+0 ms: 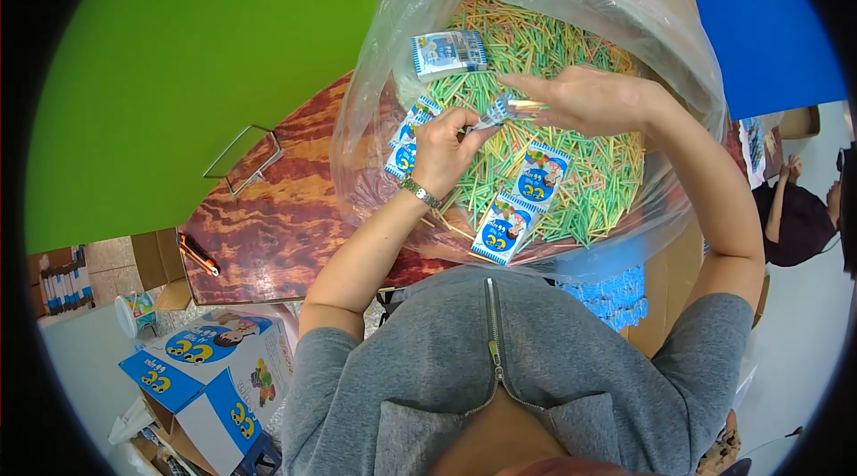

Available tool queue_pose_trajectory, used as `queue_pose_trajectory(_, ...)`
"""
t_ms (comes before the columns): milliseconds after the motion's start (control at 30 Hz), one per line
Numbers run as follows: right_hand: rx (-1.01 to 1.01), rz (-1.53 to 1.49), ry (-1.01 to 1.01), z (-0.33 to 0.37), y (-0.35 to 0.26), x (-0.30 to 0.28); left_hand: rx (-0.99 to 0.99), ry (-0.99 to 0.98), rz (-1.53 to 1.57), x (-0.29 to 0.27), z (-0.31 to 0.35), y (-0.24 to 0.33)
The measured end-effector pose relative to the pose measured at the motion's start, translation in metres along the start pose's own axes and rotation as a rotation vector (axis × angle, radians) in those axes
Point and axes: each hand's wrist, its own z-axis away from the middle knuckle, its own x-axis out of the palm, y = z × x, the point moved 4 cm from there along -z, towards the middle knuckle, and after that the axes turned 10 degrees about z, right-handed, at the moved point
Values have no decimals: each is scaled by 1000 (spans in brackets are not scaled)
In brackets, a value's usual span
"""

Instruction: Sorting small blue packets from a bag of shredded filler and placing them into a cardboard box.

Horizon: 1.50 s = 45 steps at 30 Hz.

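Observation:
My left hand, with a metal-band watch on the wrist, pinches a small blue-and-white packet above a heap of sticks. Close to the packet's top, my right hand holds a few thin pale sticks under its stretched fingers, their ends at the packet. How far they reach inside I cannot tell. Below lies the heap of thin green, yellow and pink sticks in a large clear plastic bag. Joined packets rest on the near side, another packet at the far left, and more packets beside my left hand.
On the red-brown marbled table lie an orange cutter knife and a bent metal wire stand. A printed carton stands at the lower left. Blue packs are below the table's near edge. Another person is at the far right.

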Motion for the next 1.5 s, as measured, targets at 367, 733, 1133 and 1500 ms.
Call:
queue_pose_trajectory(367,70,83,-70,-20,-15,-29,54,-82,25,-3,3,4)
queue_pose_trajectory(733,18,65,609,-20,-28,31,-165,-145,300,-13,13,-6)
queue_pose_trajectory(1133,318,-21,443,23,7,93,-409,-77,385,-77,49,-49)
queue_pose_trajectory(1500,393,188,467,43,11,150,89,39,-471,-44,50,-22)
